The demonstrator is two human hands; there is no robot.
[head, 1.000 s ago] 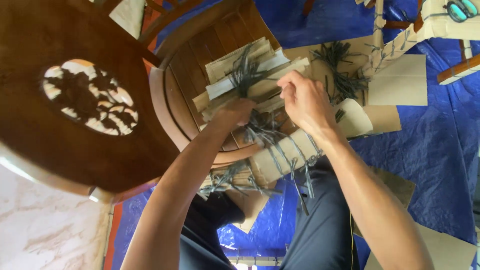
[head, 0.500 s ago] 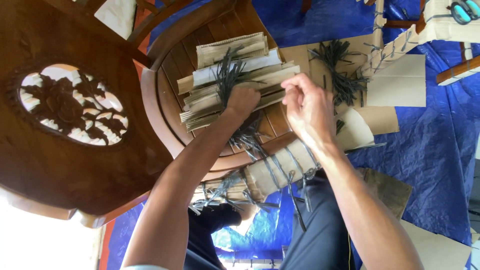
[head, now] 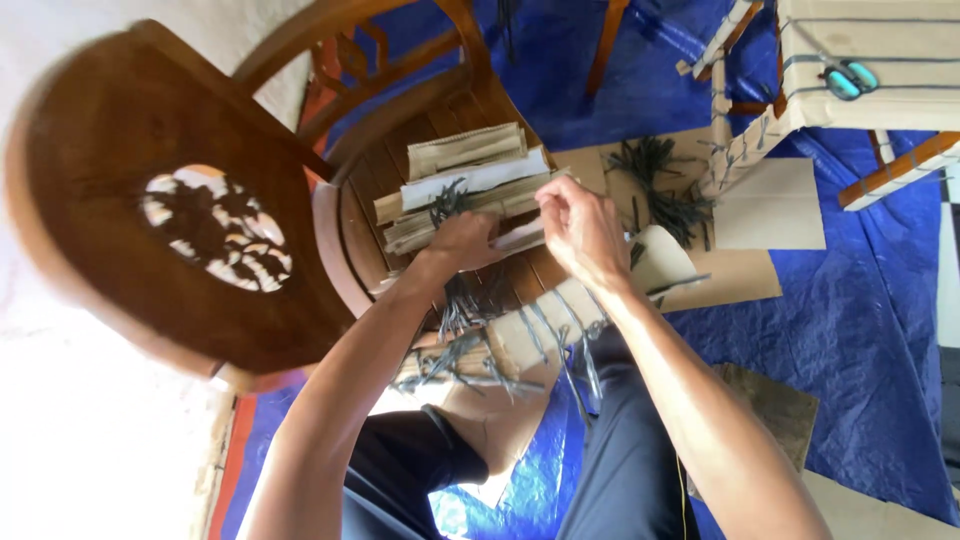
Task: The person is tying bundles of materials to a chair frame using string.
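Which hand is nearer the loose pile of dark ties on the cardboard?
Right. The right hand is just left of the pile of ties on the cardboard. The left hand is farther off, on the cardboard bundle on the chair.

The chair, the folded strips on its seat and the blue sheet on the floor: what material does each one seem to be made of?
The chair looks like dark, polished wood: brown grain, a soft shine, a carved openwork back. The folded strips look like plain corrugated cardboard, matte tan with ribbed edges. The blue sheet is probably a woven plastic tarpaulin, creased and slightly glossy.
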